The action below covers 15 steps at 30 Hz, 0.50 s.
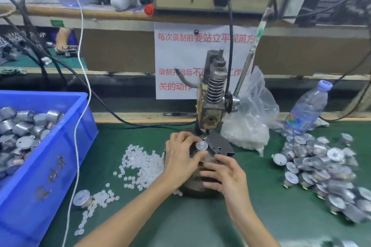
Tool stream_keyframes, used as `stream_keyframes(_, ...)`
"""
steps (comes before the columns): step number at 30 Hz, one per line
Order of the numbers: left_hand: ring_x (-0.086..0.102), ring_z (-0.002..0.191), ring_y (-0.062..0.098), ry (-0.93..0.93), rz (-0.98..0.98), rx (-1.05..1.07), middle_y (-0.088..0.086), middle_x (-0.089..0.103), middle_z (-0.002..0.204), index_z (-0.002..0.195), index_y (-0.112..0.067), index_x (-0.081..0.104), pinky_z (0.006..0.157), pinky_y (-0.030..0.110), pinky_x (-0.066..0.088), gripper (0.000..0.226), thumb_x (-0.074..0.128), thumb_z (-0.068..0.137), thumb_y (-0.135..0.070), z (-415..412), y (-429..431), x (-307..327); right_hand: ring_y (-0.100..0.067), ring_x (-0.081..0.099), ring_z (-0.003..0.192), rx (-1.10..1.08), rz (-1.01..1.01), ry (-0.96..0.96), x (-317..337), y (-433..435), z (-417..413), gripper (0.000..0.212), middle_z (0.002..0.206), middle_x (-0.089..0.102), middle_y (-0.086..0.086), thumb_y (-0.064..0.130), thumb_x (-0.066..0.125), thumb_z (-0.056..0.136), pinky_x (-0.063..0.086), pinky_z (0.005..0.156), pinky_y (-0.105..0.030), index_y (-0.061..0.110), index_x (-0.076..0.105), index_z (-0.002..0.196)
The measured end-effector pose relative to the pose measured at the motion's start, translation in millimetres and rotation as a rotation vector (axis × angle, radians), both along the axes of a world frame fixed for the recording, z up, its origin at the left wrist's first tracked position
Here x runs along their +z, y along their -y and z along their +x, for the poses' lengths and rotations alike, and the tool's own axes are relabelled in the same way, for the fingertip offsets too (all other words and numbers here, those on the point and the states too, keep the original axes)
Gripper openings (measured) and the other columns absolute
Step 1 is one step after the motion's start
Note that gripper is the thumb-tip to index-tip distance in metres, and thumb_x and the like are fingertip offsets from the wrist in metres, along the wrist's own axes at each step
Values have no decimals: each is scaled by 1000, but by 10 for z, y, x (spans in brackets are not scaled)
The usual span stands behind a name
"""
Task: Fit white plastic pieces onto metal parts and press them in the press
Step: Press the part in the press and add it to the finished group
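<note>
Pinching the metal part [201, 145] on the press [212, 106], left hand [181, 153] sits beside the empty, slack right hand [225, 175].

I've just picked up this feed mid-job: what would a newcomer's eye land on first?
The hand press stands mid-bench, with both hands at its base: the left hand pinches a metal part there, the right hand open beside it. A blue crate of metal parts sits left, a loose heap right, and white plastic pieces lie scattered on the green mat between.
</note>
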<state>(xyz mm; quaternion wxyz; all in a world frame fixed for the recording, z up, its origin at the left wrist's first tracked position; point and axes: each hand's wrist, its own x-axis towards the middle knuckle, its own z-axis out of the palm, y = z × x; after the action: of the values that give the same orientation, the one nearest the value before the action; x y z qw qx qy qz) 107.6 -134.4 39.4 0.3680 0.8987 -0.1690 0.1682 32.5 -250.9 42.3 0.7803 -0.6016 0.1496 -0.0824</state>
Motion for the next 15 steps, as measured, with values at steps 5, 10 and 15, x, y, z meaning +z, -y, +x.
stream_keyframes(5,45,101,11,-10,53,1,-12,58,107,104,-25,65,81,19,19,32,69,78,-42,89,41,-7,-11,51,45,-113,-202,144,117,230,137,27,65,66,-5,-7,43,94,40,39,-19,6,65,86)
stream_keyframes(10,45,97,11,19,62,-14,-12,59,107,108,-24,66,80,18,19,38,68,78,-47,98,4,-14,-4,48,54,-344,-397,446,853,435,502,31,71,64,11,-1,46,93,41,54,-20,22,66,92)
stream_keyframes(15,44,95,10,16,47,-19,-12,59,106,109,-25,66,79,19,19,39,68,77,-48,76,-3,-6,-1,52,47,-219,-489,499,1893,506,1072,22,97,67,8,12,49,93,42,48,-14,23,64,105)
